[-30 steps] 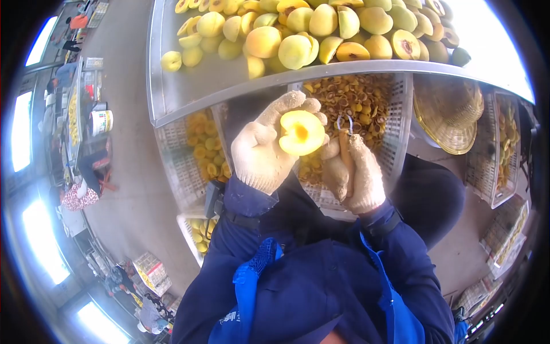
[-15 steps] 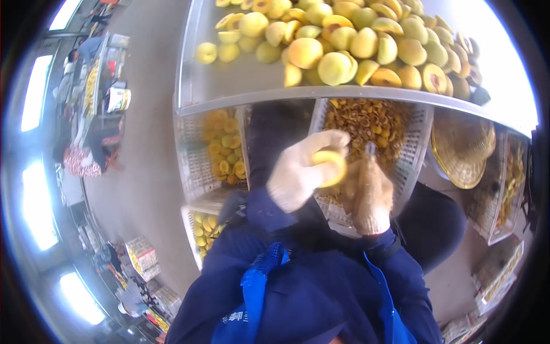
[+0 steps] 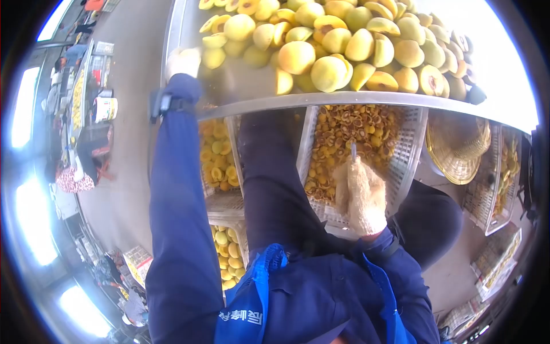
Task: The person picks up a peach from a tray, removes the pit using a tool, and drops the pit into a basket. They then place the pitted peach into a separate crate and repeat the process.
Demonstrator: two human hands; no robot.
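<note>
My left hand (image 3: 183, 63), in a pale glove, is at the left rim of the metal table (image 3: 321, 101), beside the yellow fruit (image 3: 213, 58). Glare washes out its fingers, and I cannot make out whether it grips anything. My right hand (image 3: 363, 200), gloved too, is closed around a small tool (image 3: 353, 150) with a metal tip pointing away from me. It hovers over the near part of a white crate (image 3: 413, 150) of small orange-brown fruit pieces (image 3: 358, 129). Whole and cut yellow fruit (image 3: 297, 57) lies heaped on the table.
Crates of yellow fruit (image 3: 220, 155) stand left of my leg, one nearer me (image 3: 229, 258). To the right are a woven basket (image 3: 458, 152) and another crate (image 3: 492, 195). Far left, people work at a long table, with a white bucket (image 3: 106, 109) by it.
My left hand has moved from above the crate to the table's left rim; the fruit ring or half it held no longer shows. My right hand stays over the crate with the tool.
</note>
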